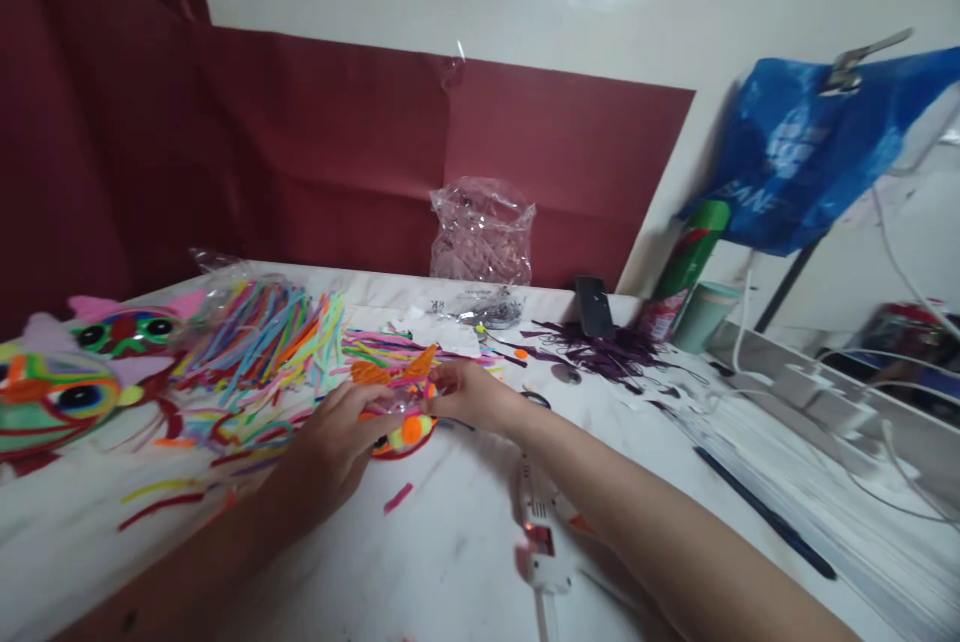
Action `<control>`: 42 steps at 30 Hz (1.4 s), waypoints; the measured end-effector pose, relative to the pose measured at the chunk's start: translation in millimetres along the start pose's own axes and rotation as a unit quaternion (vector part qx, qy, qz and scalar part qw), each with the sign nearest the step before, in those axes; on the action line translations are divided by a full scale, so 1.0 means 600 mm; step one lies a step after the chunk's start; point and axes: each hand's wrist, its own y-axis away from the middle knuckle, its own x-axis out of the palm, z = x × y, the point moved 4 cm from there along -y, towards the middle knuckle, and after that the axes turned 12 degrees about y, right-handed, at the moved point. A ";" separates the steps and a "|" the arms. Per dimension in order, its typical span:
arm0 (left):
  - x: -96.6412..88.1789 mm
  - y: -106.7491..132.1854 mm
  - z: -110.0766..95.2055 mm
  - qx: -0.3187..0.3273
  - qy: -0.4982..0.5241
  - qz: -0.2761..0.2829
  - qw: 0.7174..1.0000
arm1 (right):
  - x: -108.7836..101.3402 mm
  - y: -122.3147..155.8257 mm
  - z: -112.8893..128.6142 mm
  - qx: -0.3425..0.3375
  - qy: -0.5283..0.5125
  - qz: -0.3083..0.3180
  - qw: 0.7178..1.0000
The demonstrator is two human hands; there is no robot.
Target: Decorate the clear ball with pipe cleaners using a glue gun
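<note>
Orange-eared craft, grasped by left hand and right hand; blue bag's letters include "AN"

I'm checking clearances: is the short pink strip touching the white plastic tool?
Apart: the head view shows white tabletop between the pink strip and the white tool.

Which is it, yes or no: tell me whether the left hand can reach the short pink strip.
Likely yes: nothing covers the nearby short pink strip on the tabletop, though the left hand is at the colorful craft face.
</note>
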 end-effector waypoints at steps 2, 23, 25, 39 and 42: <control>-0.002 -0.002 -0.008 0.001 -0.008 0.001 1.000 | 0.006 0.002 0.001 -0.011 -0.026 0.032 0.999; 0.004 0.019 0.049 -0.531 0.397 -0.184 0.726 | 0.018 -0.007 -0.022 0.003 -0.031 0.029 0.999; 0.015 0.018 0.047 -0.508 0.415 -0.190 0.730 | 0.019 -0.006 -0.020 0.005 -0.024 0.024 0.999; 0.034 0.028 0.048 -0.488 0.304 -0.173 0.800 | 0.025 -0.003 -0.016 0.017 0.012 -0.009 1.000; 0.033 0.025 0.043 -0.503 0.277 -0.170 0.801 | 0.026 -0.003 -0.015 0.023 0.013 -0.003 1.000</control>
